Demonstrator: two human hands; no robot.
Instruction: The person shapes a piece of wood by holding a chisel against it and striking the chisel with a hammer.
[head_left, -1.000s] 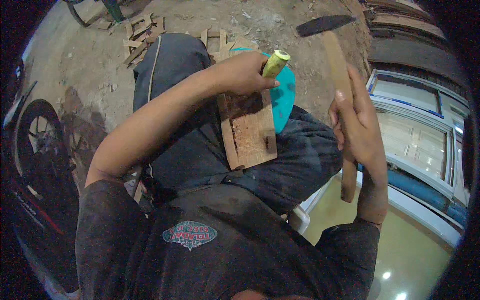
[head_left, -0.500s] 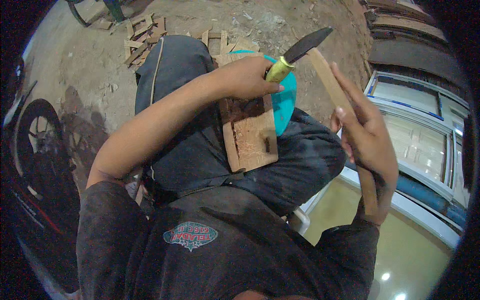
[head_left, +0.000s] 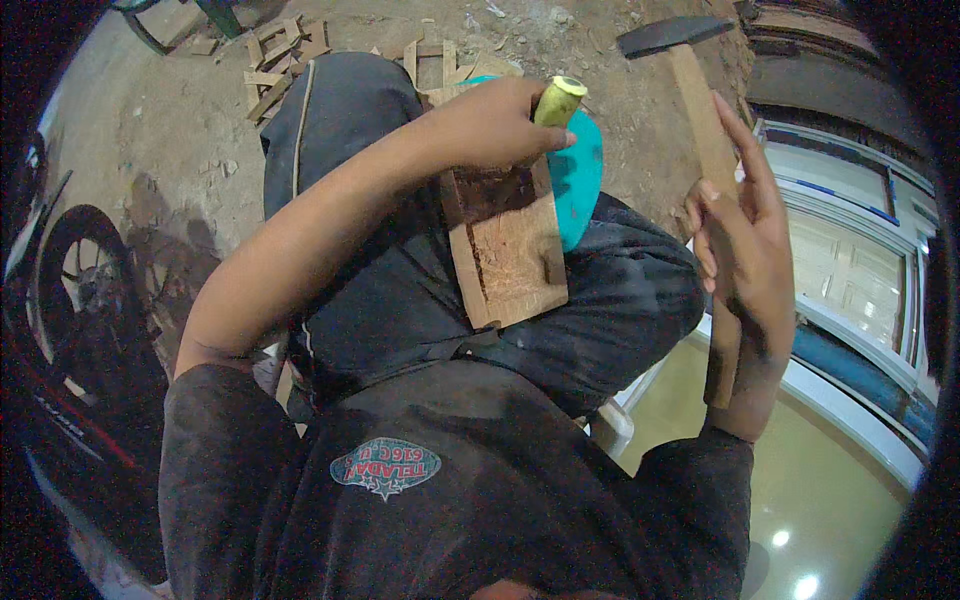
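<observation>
The left hand point(head_left: 505, 120) is wrapped around a yellow-green tool handle point(head_left: 560, 100), thumb along its side, so that the flat butt sticks out above the fist, uncovered, probably to leave a clear face for striking. What the handle ends in cannot be told, since the fist hides it. Beneath that hand and running back toward the body lies a wooden board point(head_left: 520, 250), its face roughly cut with a dark groove along one side; it rests across the person's bent legs point(head_left: 370, 260), which seem to serve as a bench and bring the wood within reach of both hands. The right hand point(head_left: 745, 235), well apart from the left, grasps a hammer point(head_left: 703, 110) around the middle of its wooden shaft, index finger stretched along it, likely for aim rather than force. Its dark head sits above the fingers, and the shaft's tail lies along the wrist. Just beyond the left hand, a turquoise thing point(head_left: 582, 185) shows beside the board, its kind unclear. Farther past that hand, wood scraps point(head_left: 283, 70) lie on the ground point(head_left: 370, 28).
</observation>
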